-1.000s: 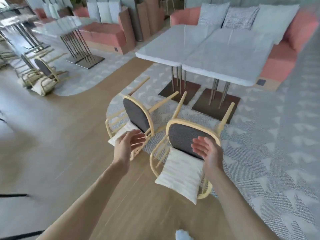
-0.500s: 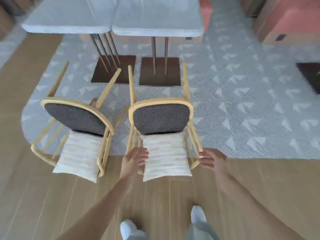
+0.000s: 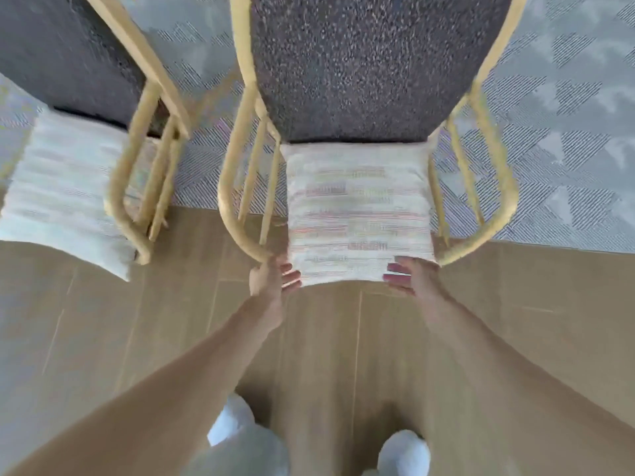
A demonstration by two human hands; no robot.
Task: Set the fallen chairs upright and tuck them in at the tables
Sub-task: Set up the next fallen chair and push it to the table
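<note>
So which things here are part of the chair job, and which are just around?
Part of the job:
near chair, fallen
second chair, fallen, at left
left hand and right hand, at the near chair's cushion

Just around:
patterned rug
wooden floor

A fallen chair (image 3: 371, 63) with a pale yellow bent frame and dark speckled seat is seen lying on its back. A white striped cushion (image 3: 359, 214) is lodged against its backrest. A second chair (image 3: 130, 139) of the same make, likewise toppled and cushioned, lies just beside it, leftward.
</note>
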